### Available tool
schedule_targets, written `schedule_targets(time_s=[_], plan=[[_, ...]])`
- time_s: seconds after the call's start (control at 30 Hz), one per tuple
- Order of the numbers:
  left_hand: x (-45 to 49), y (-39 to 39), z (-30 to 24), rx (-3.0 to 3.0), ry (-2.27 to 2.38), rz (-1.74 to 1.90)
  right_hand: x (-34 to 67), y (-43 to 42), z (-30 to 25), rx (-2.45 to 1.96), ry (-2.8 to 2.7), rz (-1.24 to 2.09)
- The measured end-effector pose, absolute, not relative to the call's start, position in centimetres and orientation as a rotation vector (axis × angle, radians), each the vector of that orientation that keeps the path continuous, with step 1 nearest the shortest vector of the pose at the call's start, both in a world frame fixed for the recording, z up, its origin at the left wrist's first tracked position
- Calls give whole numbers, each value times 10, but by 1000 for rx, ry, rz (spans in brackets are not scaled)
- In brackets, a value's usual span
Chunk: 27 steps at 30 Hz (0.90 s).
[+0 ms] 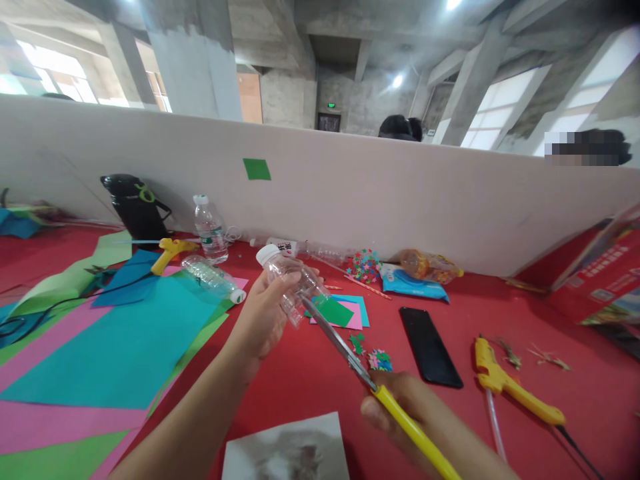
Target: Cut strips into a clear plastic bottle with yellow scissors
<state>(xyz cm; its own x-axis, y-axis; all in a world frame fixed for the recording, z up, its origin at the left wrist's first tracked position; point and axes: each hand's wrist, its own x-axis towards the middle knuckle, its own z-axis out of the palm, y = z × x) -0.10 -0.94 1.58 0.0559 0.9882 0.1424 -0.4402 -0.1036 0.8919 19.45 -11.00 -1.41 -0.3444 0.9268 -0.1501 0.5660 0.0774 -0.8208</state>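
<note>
Above the red tabletop [300,373], holding a clear plastic bottle [287,273] tilted in the air with the left hand [260,317], grip clenched round its body, white cap up and to the left. Grasping yellow-handled scissors [340,343] in the right hand [410,407], grip closed on the handles, blade tips touching the bottle's lower end. Near the right hand on the tabletop: black phone [430,347], yellow glue gun [510,387], coloured paper scraps [380,360].

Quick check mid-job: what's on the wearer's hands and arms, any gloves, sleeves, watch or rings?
Nothing worn shows. The left hand and right hand are ungloved, no rings visible; both forearms are bare to the frame's lower edge, with no sleeve, watch or band. The right hand is blurred.
</note>
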Motion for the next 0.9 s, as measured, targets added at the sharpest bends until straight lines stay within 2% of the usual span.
schedule_targets(time_s=[0.47,0.7,0.9], plan=[[-3,-11,16,1082,661,1428,195,-116,-5,-1418,-1999,1059],[-3,-10,14,1086,662,1440,191,-111,-11,-1432,-1967,1189],[-4,-11,16,1092,651,1442,193,-111,-17,-1393,-1978,1165]])
